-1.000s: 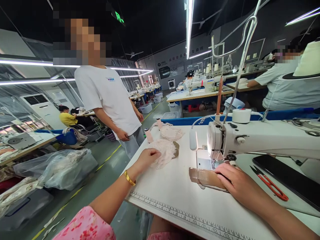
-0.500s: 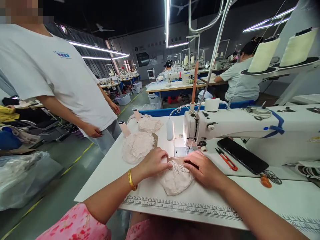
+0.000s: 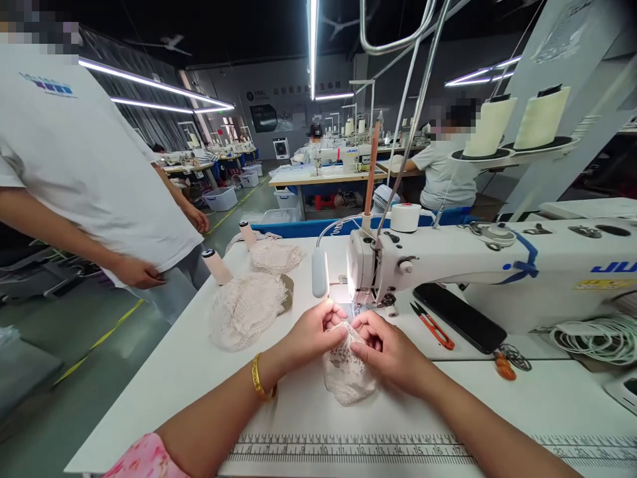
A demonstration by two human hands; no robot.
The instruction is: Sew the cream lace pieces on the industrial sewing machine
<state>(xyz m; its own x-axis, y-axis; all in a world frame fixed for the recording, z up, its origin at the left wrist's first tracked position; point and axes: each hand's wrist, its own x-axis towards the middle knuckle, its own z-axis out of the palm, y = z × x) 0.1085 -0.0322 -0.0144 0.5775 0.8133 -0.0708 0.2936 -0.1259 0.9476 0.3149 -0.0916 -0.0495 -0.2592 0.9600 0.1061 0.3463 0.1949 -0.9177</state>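
Note:
A pale lace fabric piece (image 3: 349,382) hangs gathered between my two hands, just in front of the sewing machine's needle area. My left hand (image 3: 318,332) pinches its upper left edge between thumb and fingers. On the opposite side, my right hand (image 3: 381,345) grips the upper right edge, fingers curled. The lower part of the piece rests on the white table. Directly behind my fingertips is the lit head of the sewing machine (image 3: 365,265); its presser foot is partly hidden by my hands.
Left on the table lie lace pieces (image 3: 243,309) and thread spools (image 3: 215,265). Red-handled thread snips (image 3: 432,326), a black phone (image 3: 460,317) and an orange trinket (image 3: 504,366) lie right. A ruler strip (image 3: 348,449) runs along the front edge. A person in a white T-shirt (image 3: 94,146) stands left.
My hands have come closer together and bunched the lace piece's upper edge, which was spread flatter before. The view has turned slightly to the right.

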